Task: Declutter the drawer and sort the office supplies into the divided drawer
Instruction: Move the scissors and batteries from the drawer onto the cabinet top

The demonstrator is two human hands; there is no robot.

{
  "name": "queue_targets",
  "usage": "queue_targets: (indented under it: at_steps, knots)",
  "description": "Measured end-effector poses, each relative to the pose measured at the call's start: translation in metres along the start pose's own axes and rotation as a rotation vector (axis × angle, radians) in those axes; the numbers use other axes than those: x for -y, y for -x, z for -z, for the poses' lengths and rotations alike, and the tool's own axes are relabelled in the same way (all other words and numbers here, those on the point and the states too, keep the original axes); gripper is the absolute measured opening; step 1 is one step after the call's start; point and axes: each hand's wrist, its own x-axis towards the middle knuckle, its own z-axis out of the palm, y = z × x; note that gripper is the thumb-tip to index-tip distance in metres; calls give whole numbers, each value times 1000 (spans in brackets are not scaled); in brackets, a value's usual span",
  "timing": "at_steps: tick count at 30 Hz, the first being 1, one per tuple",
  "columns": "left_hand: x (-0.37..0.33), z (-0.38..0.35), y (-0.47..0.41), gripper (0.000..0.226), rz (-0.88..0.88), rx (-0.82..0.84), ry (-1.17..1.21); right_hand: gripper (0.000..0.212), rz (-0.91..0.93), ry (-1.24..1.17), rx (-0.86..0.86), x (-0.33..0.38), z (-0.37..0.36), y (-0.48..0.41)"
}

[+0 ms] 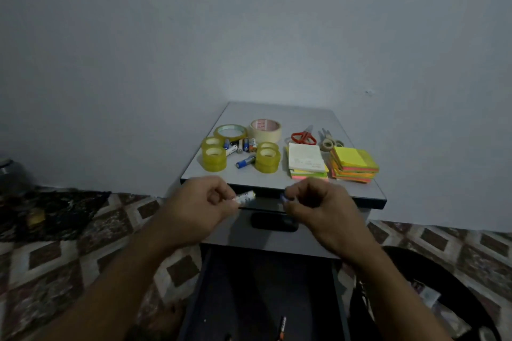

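My right hand (313, 202) covers all but the end of the blue-tipped thing (283, 197) it pinches. The open drawer (249, 285) is dark inside and runs off the bottom edge.

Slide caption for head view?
Left hand pinches a white cylindrical battery; right hand grips a blue-ended object above the open dark drawer.

**Top crowded, drawer floor mostly free**

Cabinet top (277, 112): bare strip at back by wall, thin bare strip along front edge. Middle blocked L to R by tape rolls (214, 156), loose batteries (243, 147), scissors (303, 137), sticky-note stacks (353, 162). Left hand (205, 202) w/ white battery (245, 196) and right hand (313, 202) w/ blue-tipped battery (283, 197) hang in front of that edge. Open drawer (263, 285) below: dark floor mostly bare, lone battery (282, 325) near btm.
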Motion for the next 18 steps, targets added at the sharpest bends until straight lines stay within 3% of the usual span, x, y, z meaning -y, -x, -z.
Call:
queue_targets:
  at_steps: [7, 12, 18]
  knots:
    - [-28, 46, -90, 7, 57, -191, 61, 9, -39, -38, -47, 30, 9, -111]
    - [-28, 44, -156, 9, 168, -150, 1, 15, -112, -67, -28, 34, -13, -169]
    - [-21, 27, -197, 30, 209, -101, -203, 18, -132, 50, 3, 17, -44, -203]
